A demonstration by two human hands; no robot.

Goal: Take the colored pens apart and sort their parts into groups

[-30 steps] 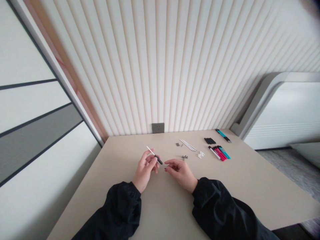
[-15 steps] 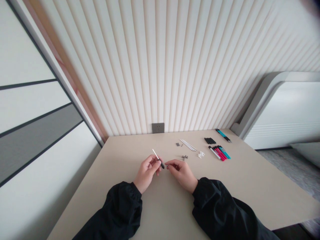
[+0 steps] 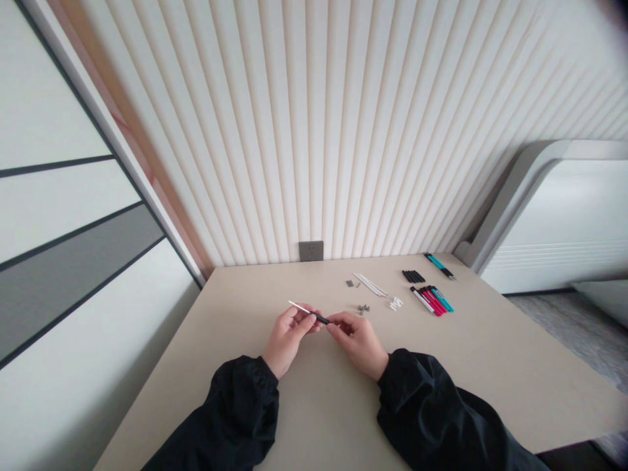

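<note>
Pinched in my left hand is a black pen grip section, lying nearly level over the table. A thin white ink refill sticks out of its left end, pointing up and left. My right hand is closed at the other end of the grip section, thumb and forefinger together. Between those fingers is a small metal pen tip, mostly hidden now. Just beyond the right hand lie several small metal pen tips.
On the beige table, to the right, are white refills, white small parts, black grips, coloured pen barrels and a blue-black pen. Small grey pieces lie farther back. Behind is a ribbed wall with a socket.
The black grip section and refill have turned from steep to nearly level. Its end now meets my right fingertips, where a gap showed before. The small pen tip is now mostly covered.
</note>
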